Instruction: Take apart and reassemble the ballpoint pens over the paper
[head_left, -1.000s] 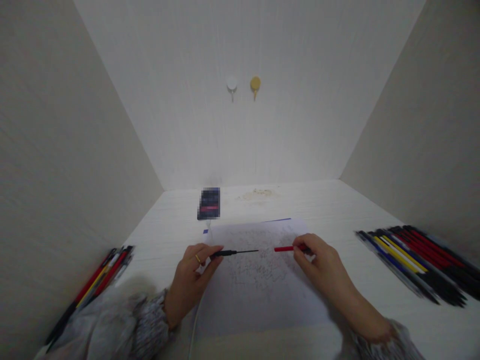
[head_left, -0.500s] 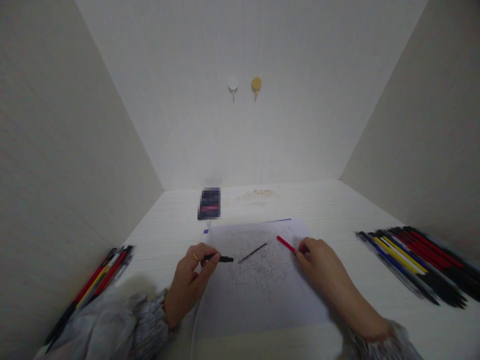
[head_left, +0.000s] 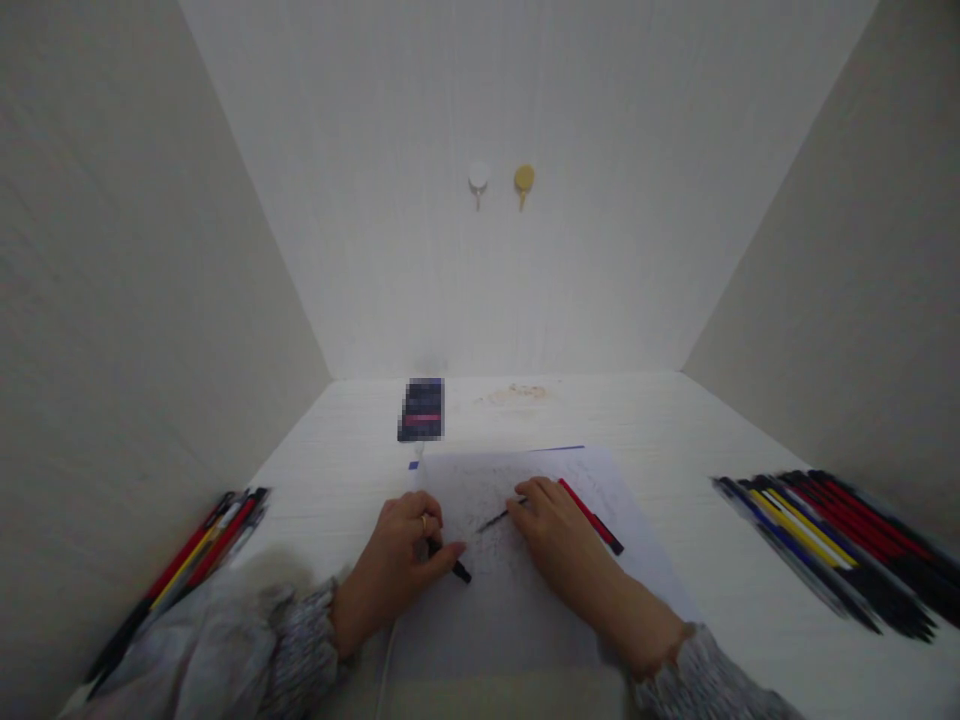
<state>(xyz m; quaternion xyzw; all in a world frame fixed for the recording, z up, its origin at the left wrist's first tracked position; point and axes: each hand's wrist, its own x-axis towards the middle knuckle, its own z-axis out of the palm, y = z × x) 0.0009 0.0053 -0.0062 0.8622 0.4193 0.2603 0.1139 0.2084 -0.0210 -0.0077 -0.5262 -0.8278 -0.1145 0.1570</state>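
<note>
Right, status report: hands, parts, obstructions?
Left hand holding black pen part. Right hand at thin dark rod, grip unclear. Red tube alongside right hand, apparently not obstructing.

Thin dark refill [head_left: 493, 521] slants between a black pen part [head_left: 462, 573] and black-ended red barrel [head_left: 585, 508]

L hand [head_left: 405, 550] has a thin gold ring [head_left: 424, 521] on 1 finger. L sleeve [head_left: 251, 625] is lt. gray, w/ a bumpy, speckled cuff [head_left: 309, 628] & smoother, puffy cloth. R sleeve [head_left: 697, 675] is gray, speckled too, w/ a wavy edge.
</note>
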